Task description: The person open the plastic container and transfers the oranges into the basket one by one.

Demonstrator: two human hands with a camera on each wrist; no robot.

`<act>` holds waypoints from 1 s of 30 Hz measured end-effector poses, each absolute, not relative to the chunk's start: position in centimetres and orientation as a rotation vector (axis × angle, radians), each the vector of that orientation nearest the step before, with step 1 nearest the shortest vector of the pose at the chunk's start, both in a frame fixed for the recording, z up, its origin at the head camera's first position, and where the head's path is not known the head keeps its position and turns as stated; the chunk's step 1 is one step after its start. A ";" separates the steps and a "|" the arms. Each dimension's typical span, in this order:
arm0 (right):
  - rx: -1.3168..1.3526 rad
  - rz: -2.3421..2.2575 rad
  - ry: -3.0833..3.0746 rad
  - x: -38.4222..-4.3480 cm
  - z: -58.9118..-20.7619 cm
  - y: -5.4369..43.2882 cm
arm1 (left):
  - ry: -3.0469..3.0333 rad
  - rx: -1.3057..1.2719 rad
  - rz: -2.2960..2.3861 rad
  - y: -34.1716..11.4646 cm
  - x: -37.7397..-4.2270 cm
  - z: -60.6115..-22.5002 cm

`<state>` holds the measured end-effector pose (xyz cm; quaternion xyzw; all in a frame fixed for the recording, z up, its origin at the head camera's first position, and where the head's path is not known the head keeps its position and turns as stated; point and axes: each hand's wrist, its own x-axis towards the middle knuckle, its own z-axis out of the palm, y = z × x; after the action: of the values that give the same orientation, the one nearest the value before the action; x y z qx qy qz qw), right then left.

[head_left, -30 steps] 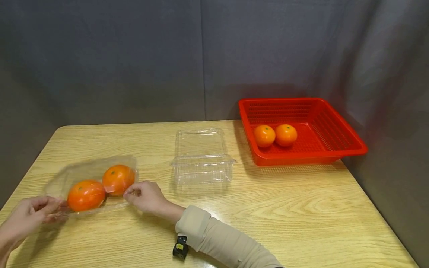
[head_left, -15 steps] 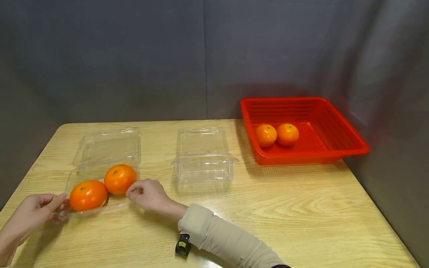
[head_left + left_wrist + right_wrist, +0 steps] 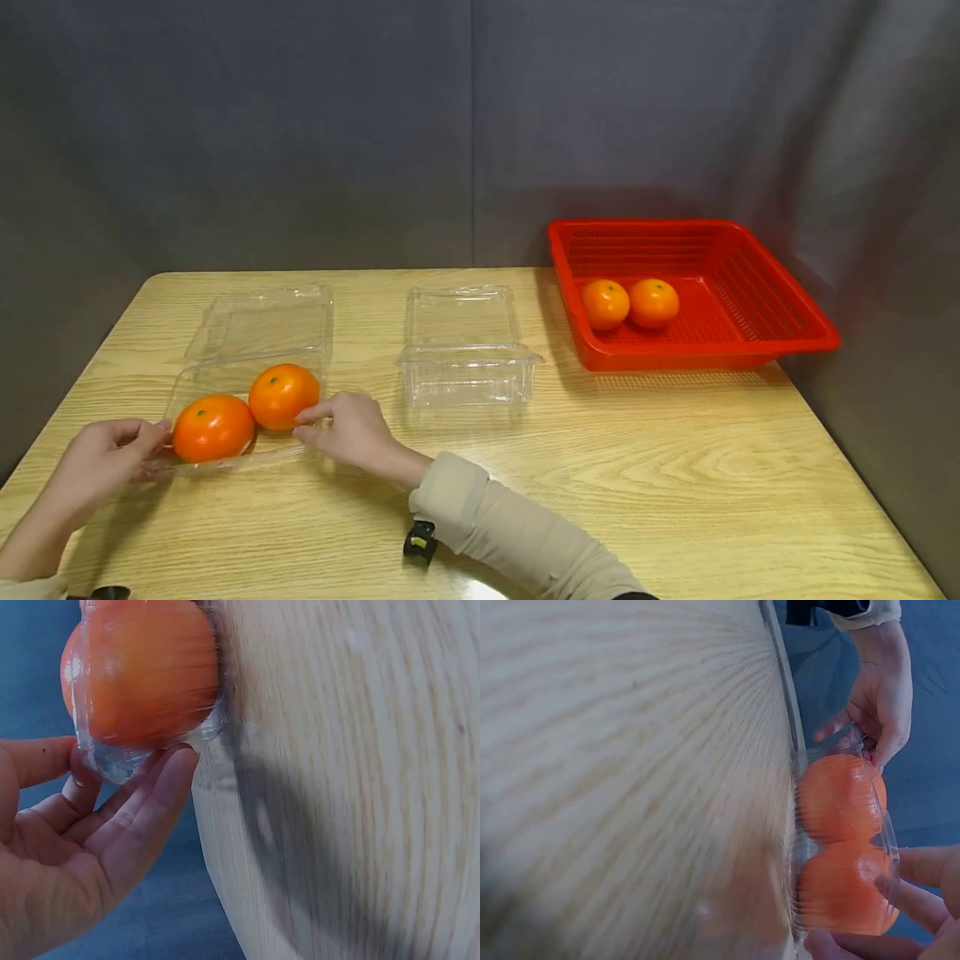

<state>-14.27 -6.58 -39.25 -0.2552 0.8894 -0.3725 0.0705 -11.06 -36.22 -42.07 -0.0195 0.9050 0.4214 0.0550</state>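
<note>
A clear plastic clamshell container [image 3: 270, 456] sits at the table's left with its lid [image 3: 262, 323] folded back. Two oranges [image 3: 213, 428] lie side by side in its base. My left hand [image 3: 108, 458] pinches the container's left front corner, thumb above the rim and fingers beneath, as the left wrist view shows. At the other end my right hand [image 3: 347, 429] holds the right front rim, its fingertips close to the right-hand orange [image 3: 283, 397]. In the right wrist view one fingertip lies against the container's wall beside that orange.
A second clear clamshell container [image 3: 468, 379], lid raised, stands mid-table. Two more oranges [image 3: 654, 303] lie in a red plastic basket [image 3: 750, 354] at the back right. A grey curtain [image 3: 360, 142] hangs behind the wooden table [image 3: 637, 483].
The container's lid has swung back, away from over the two oranges, and lies folded back. Both hands stay at the container's front corners; the right fingers have spread slightly. The head view has shifted slightly left.
</note>
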 end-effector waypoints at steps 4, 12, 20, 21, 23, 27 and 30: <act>-0.858 -1.049 2.822 -14.5 -39.2 -6.4 | 2.747 -0.032 1.308 -35.1 -10.6 -41.0; -0.785 -0.908 2.998 -15.1 -39.0 -6.7 | 2.723 -0.058 1.284 -33.5 -10.1 -39.4; -0.823 -0.704 3.073 -16.2 -39.1 -8.3 | 2.723 -0.045 1.238 -33.7 -10.1 -39.3; -0.830 -0.676 3.079 -16.4 -39.2 -8.5 | 2.719 -0.045 1.245 -33.7 -10.1 -39.4; -0.852 -0.614 3.094 -16.6 -39.4 -8.8 | 2.723 -0.035 1.253 -33.7 -10.1 -39.5; -0.879 -0.504 3.117 -16.9 -39.6 -9.5 | 2.748 -0.011 1.253 -33.8 -10.0 -39.6; -0.854 -0.457 3.112 -17.1 -39.6 -9.9 | 2.758 -0.002 1.246 -33.8 -10.0 -39.6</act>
<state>-17.06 -9.88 -39.65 -0.2615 0.9532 -0.1400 -0.0586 -9.97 -33.81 -39.56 -0.0008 0.9098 0.4110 0.0575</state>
